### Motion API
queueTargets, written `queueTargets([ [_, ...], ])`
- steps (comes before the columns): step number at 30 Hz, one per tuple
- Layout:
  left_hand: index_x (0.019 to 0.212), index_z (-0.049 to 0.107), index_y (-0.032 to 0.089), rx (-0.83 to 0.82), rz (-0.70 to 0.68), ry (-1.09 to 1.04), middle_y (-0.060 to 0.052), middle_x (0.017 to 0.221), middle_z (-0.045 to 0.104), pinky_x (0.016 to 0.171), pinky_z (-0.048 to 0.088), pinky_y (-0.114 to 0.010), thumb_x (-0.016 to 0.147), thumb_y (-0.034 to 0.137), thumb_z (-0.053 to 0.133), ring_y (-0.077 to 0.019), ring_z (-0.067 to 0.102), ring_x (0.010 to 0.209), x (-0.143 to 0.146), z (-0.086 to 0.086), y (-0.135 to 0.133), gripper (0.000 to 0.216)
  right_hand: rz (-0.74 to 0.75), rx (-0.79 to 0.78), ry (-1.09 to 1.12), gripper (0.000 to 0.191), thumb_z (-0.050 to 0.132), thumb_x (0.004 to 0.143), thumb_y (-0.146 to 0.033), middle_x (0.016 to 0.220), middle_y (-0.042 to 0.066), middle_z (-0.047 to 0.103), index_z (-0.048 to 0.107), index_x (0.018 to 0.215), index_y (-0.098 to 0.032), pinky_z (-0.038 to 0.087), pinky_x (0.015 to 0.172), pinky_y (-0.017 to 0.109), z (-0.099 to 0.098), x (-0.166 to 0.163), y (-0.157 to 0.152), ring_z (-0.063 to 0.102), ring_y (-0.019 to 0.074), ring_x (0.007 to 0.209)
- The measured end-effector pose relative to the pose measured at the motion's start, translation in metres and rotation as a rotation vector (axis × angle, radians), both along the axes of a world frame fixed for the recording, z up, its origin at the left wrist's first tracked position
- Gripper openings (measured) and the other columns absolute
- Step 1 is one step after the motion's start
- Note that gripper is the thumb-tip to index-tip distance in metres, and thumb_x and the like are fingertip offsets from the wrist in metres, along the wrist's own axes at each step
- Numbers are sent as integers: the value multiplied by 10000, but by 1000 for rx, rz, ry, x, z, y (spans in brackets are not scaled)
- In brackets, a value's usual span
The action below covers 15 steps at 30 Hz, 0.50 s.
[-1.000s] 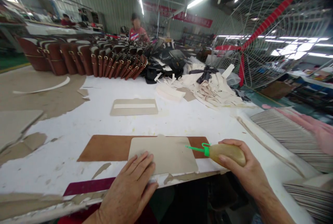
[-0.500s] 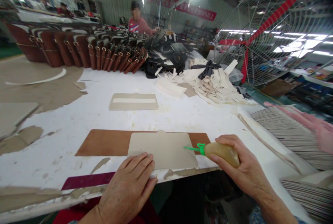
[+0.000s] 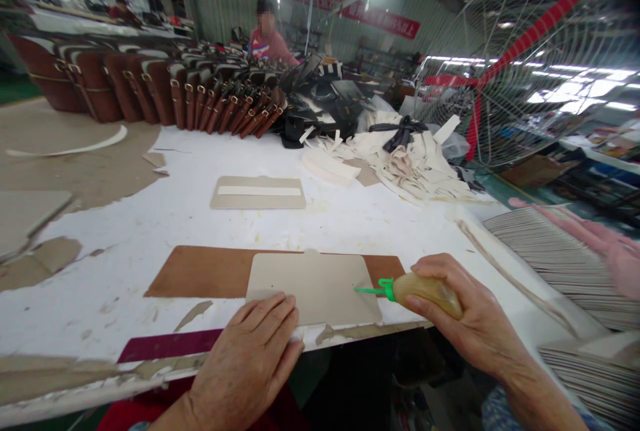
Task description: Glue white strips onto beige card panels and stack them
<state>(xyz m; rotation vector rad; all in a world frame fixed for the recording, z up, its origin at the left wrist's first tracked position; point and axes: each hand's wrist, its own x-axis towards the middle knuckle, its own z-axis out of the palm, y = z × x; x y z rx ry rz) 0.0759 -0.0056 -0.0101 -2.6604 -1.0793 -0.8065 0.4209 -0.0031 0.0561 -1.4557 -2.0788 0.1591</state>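
Note:
My left hand [image 3: 255,351] lies flat with its fingers stretched out on the lower left of a beige panel [image 3: 315,284] with rounded corners. Beneath that panel runs a brown strip [image 3: 203,272], showing on both sides of it. My right hand [image 3: 463,311] is wrapped round a squeeze bottle [image 3: 425,292] of yellowish glue-like liquid with a green nozzle. The nozzle tip points left over the right part of the panel; whether it touches the surface I cannot tell. A small dark mark shows on the panel near my left fingers.
A second beige panel [image 3: 257,201] with a pale strip lies farther back. Brown buckled bags [image 3: 200,94] stand in a row behind, beside cream scraps [image 3: 415,157]. Stacked sheets [image 3: 550,264] and a caged fan [image 3: 480,84] are on the right. A person [image 3: 270,44] stands at the back.
The nozzle tip has shifted very slightly right and down over the panel. My left hand stays in place. The camera view has tilted a little, and the person behind has leaned slightly.

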Motion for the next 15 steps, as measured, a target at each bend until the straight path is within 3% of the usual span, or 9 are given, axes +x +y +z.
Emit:
queueTargets([
  [8, 1193, 729, 155, 4, 0, -3, -90, 1267, 769, 964, 553, -437, 1075, 302, 436, -268, 698, 1171, 0, -1, 0, 348, 39, 95, 12, 263, 684, 983, -352, 1144, 47, 608, 559, 1206, -293, 505, 909, 387, -8, -13, 8, 611, 224, 1066],
  [15, 1217, 724, 147, -1, -6, 1, -95, 1279, 762, 962, 565, -443, 1066, 297, 457, -271, 690, 1178, -1, -1, 0, 342, 2, 111, -40, 247, 670, 987, -364, 1147, 59, 613, 556, 1190, -280, 521, 882, 387, -2, -10, 8, 625, 234, 1057],
])
